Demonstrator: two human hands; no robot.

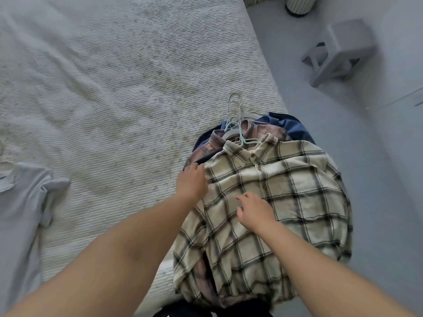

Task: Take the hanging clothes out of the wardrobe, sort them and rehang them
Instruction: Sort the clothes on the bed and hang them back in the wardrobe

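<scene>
A pile of clothes on hangers lies at the right edge of the bed (114,76), topped by a cream plaid shirt (286,191) with dark checks. Under that shirt, toward its collar, show a faded brownish plaid shirt (210,145) and a navy garment (290,126), with the bunched hanger hooks (234,110) just beyond the collar. The left hand (192,181) grips the cream shirt's left shoulder edge, fingers curled under the fabric. The right hand (254,210) rests on its front, fingers loosely bent, grasping nothing. Far left of the pile lies a pale grey T-shirt (20,213).
</scene>
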